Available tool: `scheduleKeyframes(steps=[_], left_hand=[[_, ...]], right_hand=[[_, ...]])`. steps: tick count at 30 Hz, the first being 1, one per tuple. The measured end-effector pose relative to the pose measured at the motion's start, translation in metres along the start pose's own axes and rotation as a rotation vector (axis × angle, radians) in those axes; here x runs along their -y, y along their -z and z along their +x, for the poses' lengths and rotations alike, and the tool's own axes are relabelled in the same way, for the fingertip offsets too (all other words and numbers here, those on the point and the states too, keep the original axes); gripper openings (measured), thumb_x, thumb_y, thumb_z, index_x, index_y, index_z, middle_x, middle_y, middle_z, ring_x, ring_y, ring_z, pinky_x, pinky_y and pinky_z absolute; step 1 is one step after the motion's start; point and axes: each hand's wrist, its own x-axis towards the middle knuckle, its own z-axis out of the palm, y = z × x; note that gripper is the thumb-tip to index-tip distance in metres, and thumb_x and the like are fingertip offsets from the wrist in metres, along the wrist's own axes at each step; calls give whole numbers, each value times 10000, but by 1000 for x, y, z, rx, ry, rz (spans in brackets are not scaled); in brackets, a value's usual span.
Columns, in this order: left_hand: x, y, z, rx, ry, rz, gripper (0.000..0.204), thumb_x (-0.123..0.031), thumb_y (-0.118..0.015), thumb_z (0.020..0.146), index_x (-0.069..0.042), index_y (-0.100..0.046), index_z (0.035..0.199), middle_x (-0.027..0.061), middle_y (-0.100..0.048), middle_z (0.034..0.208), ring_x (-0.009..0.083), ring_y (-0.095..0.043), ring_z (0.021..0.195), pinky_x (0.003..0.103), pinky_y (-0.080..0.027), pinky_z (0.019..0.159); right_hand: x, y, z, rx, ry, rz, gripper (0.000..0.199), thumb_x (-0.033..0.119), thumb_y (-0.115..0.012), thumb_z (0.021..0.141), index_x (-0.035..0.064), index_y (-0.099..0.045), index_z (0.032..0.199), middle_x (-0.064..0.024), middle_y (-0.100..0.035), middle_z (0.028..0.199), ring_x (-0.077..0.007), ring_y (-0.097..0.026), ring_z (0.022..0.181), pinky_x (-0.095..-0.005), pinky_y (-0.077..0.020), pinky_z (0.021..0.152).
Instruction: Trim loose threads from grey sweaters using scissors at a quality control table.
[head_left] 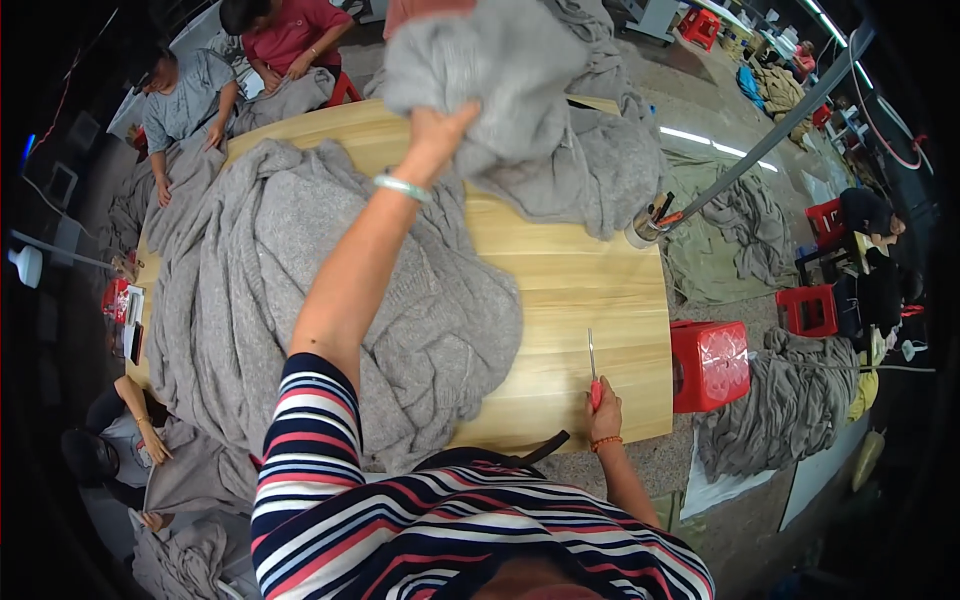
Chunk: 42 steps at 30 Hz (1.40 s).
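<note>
My left arm reaches far across the wooden table [580, 285]. At its end my left hand [440, 138] is closed on a grey knitted garment [490, 70], raised in a bunch and blurred. More grey knitwear [610, 165] lies below it on the table's far right. Near the right front corner, my right hand [604, 418] is wrapped round a red-handled tool with a thin metal shaft [597, 392], which points away from me. The exact shape of its tip is too small to tell. A large heap of grey knitwear [310, 215] covers the table's left half, under my left forearm.
A holder with tools [645, 232] stands at the right edge, near a slanted metal pole [770, 130]. A red stool [712, 365] is beside the table. Garment piles [775, 410] lie on the right floor. Co-workers handle grey fabric at far left [188, 100] and near left [120, 450].
</note>
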Motion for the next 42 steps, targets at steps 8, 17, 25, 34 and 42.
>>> scheduleKeyframes(steps=[8, 17, 25, 34, 42], left_hand=[[58, 44, -152, 588, 329, 309, 830, -377, -747, 816, 36, -371, 1430, 218, -448, 1433, 320, -421, 1334, 390, -366, 1088], [-49, 204, -260, -7, -179, 1261, 607, -184, -747, 766, -91, -523, 1323, 211, -468, 1374, 386, -455, 1255, 494, -382, 1014], [-31, 363, -304, -356, 210, 1340, 473, -189, -729, 797, -2, -578, 1204, 196, -598, 1193, 346, -576, 1078, 415, -462, 896], [-81, 451, -271, -469, 332, -120, 275, -199, -614, 947, -24, -607, 1159, 18, -671, 1025, 111, -616, 896, 268, -493, 759], [-95, 454, -331, -496, 66, 1049, 864, -406, -787, 765, -35, -379, 1430, 227, -425, 1350, 335, -448, 1211, 440, -375, 1000]], right_hand=[[-2, 0, 7, 71, 13, -139, 558, 216, -616, 898, 26, -441, 1393, -250, -630, 1123, -410, -594, 987, -471, -481, 887], [45, 13, 23, 278, 30, -386, 498, 407, -597, 912, 43, -560, 1248, -260, -678, 865, -429, -663, 792, -499, -530, 716], [208, 16, 18, 272, 430, 94, 385, 297, -659, 893, 43, -628, 1181, -245, -677, 953, -406, -667, 871, -445, -536, 744], [346, -7, -40, 435, 525, 83, 372, 296, -677, 880, 59, -636, 1165, -226, -672, 987, -400, -653, 912, -432, -532, 761], [404, -38, -73, 406, 626, -107, 326, 320, -696, 856, 87, -675, 1083, -134, -689, 879, -334, -613, 824, -423, -502, 719]])
